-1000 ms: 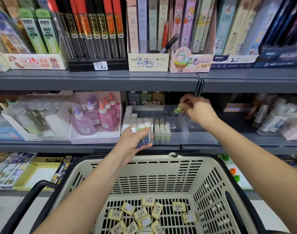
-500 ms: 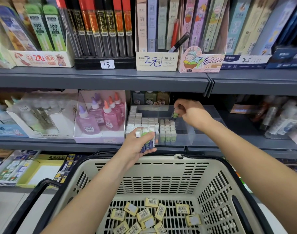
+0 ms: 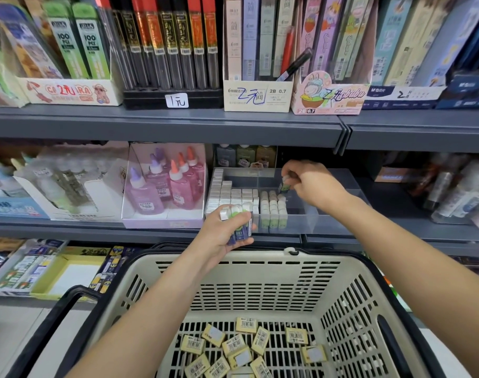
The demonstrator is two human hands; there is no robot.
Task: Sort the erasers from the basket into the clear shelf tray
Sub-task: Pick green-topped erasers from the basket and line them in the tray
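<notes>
In the head view, the right hand (image 3: 312, 184) reaches under the upper shelf (image 3: 178, 126) and over the clear shelf tray (image 3: 328, 222). Its grip pinches one green-sleeved eraser (image 3: 284, 186) by the top end, held upright just above the back of the standing rows (image 3: 272, 210). That hold probably lets it drop end-first into the next free slot beside its like.

The left hand (image 3: 222, 233) waits just in front of the tray's front wall, above the far rim of the basket (image 3: 260, 259). Its grip is clenched round a clutch of erasers (image 3: 239, 223), ends up. It looks like a ready supply, held close so the right hand can take from it without going down to the basket.

A scatter of yellow erasers (image 3: 241, 347) lies flat on the basket floor, so much sorting appears to remain.

The tray's left part is packed with white erasers (image 3: 233, 196), and a clear divider (image 3: 258, 184) separates them from the green rows. The right part shows bare bottom.

The upper shelf hangs low over the tray, so the hand has to come in from the front. A box of glue bottles (image 3: 164, 186) stands just beside the tray on its left.
</notes>
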